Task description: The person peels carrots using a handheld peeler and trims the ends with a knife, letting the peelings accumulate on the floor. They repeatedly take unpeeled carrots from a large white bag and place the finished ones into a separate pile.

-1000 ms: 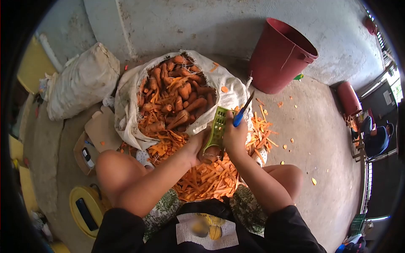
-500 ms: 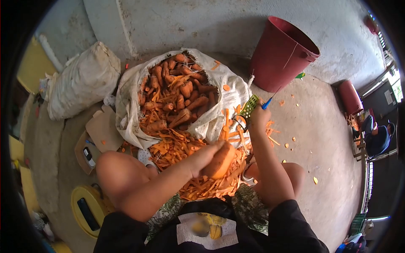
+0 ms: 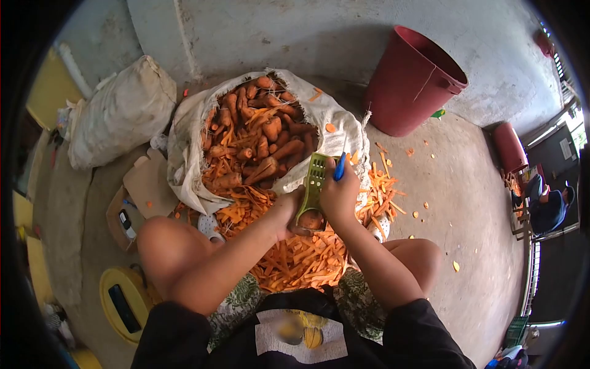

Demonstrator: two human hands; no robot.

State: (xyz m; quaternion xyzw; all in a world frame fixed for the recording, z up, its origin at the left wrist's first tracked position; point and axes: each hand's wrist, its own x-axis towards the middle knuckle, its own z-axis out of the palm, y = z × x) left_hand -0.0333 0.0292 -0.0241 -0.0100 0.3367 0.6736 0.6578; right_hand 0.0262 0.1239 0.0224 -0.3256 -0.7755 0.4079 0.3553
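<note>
My left hand [image 3: 289,212] is closed round a carrot [image 3: 311,219], mostly hidden by the hand and the tool. My right hand [image 3: 340,192] grips a green peeler with a slotted handle [image 3: 314,181], its frame over the carrot. A blue-handled knife [image 3: 340,166] is also held in my right hand, its thin blade pointing up. Orange peelings [image 3: 298,261] lie heaped below both hands. Beyond them a white sack [image 3: 185,144] lies open, full of unpeeled carrots [image 3: 264,166].
A tall red bin [image 3: 409,86] stands at the back right. A closed white sack [image 3: 126,114] leans at the left. Cardboard [image 3: 147,184] and a yellow lid [image 3: 117,323] with a phone [image 3: 125,307] lie left. A person [image 3: 549,209] sits far right.
My right hand has moved down and left with the peeler and knife to meet the carrot. My left hand and the carrot have moved slightly up, and the carrot is turned differently.
</note>
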